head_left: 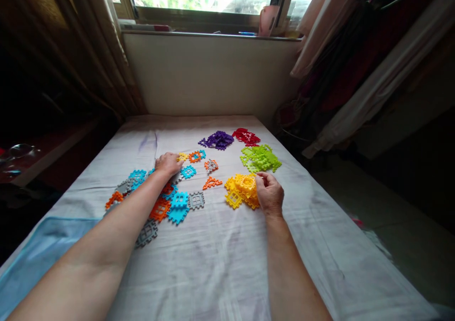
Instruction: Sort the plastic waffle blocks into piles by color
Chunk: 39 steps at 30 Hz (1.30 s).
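My left hand (168,164) reaches over the mixed pile, its fingers closed at a small yellow interlocking plastic tile (182,156). At the right side of the yellow tile heap (241,188), my right hand (270,194) is closed, thumb and fingers pinching the edge of a yellow tile (248,182). Under and beside my left forearm lie mixed tiles: blue (177,213), orange (159,209) and grey (196,200). Between the hands are an orange triangular piece (212,183) and a grey-and-orange cluster (211,165).
Sorted heaps of purple (218,140), red (246,137) and lime green tiles (261,158) lie toward the back right. A white sheet (220,264) covers the surface. A light blue cloth (46,250) lies at left. A pink cup (268,20) stands on the windowsill.
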Available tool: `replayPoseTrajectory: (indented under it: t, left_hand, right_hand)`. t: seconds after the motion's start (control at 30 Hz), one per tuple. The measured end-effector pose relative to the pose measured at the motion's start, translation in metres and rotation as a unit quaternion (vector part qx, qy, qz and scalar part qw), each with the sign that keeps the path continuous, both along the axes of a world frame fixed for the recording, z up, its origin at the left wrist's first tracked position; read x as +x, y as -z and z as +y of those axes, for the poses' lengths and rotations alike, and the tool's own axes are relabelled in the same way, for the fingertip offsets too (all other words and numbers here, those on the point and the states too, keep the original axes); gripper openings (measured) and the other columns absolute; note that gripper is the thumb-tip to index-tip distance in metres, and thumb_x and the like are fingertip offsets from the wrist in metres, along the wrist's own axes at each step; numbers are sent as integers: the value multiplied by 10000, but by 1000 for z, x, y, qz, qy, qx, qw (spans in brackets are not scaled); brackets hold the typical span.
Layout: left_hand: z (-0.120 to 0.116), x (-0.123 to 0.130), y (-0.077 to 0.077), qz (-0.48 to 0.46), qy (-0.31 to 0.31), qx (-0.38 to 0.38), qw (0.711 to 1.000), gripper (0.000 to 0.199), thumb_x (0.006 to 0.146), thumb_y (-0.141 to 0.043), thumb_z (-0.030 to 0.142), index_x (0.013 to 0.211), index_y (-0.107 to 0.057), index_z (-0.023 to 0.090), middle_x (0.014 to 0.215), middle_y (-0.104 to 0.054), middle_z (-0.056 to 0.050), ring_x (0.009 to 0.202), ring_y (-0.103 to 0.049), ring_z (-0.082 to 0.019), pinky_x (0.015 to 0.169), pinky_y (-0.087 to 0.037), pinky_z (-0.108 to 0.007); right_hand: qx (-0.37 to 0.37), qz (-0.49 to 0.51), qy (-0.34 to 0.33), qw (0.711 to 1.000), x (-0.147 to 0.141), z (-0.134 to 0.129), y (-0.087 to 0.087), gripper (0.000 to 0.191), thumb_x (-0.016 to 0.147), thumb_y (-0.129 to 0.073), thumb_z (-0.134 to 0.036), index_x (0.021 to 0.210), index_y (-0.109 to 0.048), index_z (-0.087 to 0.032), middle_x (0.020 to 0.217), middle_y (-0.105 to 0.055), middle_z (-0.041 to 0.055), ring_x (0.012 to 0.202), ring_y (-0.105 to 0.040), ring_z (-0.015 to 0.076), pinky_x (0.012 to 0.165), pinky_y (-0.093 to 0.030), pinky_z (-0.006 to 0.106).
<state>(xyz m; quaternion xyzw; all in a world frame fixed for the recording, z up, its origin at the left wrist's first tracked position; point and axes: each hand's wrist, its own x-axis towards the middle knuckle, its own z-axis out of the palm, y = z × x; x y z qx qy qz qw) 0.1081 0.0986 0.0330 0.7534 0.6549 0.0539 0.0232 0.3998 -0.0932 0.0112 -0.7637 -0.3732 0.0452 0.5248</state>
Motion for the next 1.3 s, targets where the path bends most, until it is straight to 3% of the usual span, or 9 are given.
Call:
replayPoseTrajectory:
  t: [0.23, 0.47, 0.63, 0.77, 0.87, 0.97, 1.1, 1.3]
  left_hand:
    - [12, -1, 5, -4, -10, -12, 1000, 355, 744, -620, 468, 1006, -748, 266, 1200, -688, -117, 1108, -612, -339, 907, -487, -421]
    - [3, -4, -5, -59, -6, -11, 998, 297, 748, -645, 409, 961, -726, 219, 1191, -691, -119, 1105, -636, -321, 918, -503, -398]
    - [-32, 26, -10, -133, 78, 9, 988, 253, 819, -604, 386, 1007, -681, 236, 1259, -663, -42, 1192, -592, -199, 1028, -445, -291]
    - [-82, 78, -8, -291, 245, 2, 925, 189, 810, -655, 340, 952, -663, 214, 1238, -663, -72, 1186, -596, -210, 1058, -438, -372]
    - [-117, 115, -7, -314, 299, -15, 901, 159, 816, -670, 282, 955, -644, 211, 1265, -648, -85, 1160, -613, -201, 1037, -458, -372]
    - [-140, 138, -7, -265, 317, -15, 911, 167, 814, -683, 253, 970, -633, 217, 1278, -645, -83, 1162, -615, -222, 1033, -461, -394]
    - [-153, 150, -5, -196, 301, 8, 933, 250, 810, -700, 276, 1041, -621, 217, 1321, -625, -86, 1179, -601, -267, 1028, -454, -450]
    - [-142, 136, 2, -209, 292, 31, 933, 331, 906, -576, 384, 1184, -593, 205, 1240, -668, -85, 1149, -616, -223, 1017, -462, -386]
  right_hand:
    - [28, 10, 25, 999, 1, -1, -3, 383, 757, -494, -463, 834, -740, -178, 625, -683, 44, 599, -593, 201, 630, -454, 297]
    - [70, 50, 39, 996, 5, 2, 3, 422, 737, -499, -495, 850, -734, -163, 684, -710, 70, 621, -618, 211, 658, -481, 312]
    - [108, 109, 64, 986, 12, 8, 17, 407, 749, -518, -473, 885, -725, -150, 750, -731, 92, 675, -657, 216, 697, -513, 318]
    - [132, 133, 79, 979, 15, 12, 26, 395, 752, -514, -463, 882, -719, -151, 731, -724, 75, 686, -659, 205, 712, -521, 316]
    - [136, 144, 80, 977, 15, 12, 28, 378, 747, -519, -449, 876, -718, -155, 750, -728, 75, 703, -663, 204, 722, -520, 316]
    - [131, 148, 78, 977, 14, 11, 26, 375, 748, -515, -443, 871, -719, -154, 808, -740, 98, 746, -669, 218, 750, -520, 331]
    - [127, 115, 76, 982, 10, 10, 22, 395, 761, -486, -449, 872, -721, -151, 886, -747, 121, 831, -666, 237, 809, -508, 352]
    - [98, 69, 64, 991, 9, 13, 25, 435, 800, -437, -462, 899, -716, -144, 959, -740, 142, 915, -657, 254, 877, -492, 383]
